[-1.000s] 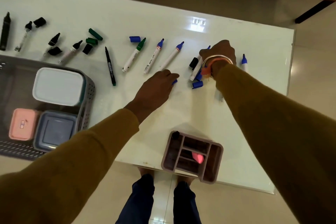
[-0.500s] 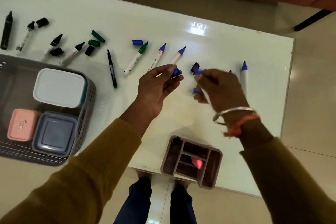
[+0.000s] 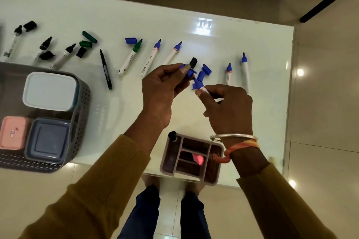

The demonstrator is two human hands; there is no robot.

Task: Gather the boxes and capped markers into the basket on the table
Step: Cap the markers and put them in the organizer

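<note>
Your left hand (image 3: 161, 91) pinches a blue cap (image 3: 187, 72) at thumb and fingertips. Your right hand (image 3: 227, 108) is curled round the blue-tipped marker (image 3: 199, 85), pinching close behind the tip. Both are held up well right of the basket (image 3: 81, 114), with cap and tip just apart. Square the cap's mouth to the tip (can't tell which way it faces), then push straight; don't twist. The boxes (image 3: 50, 91) sit in the basket. The other uncapped markers (image 3: 150, 58) lie beyond it and to its right.
</note>
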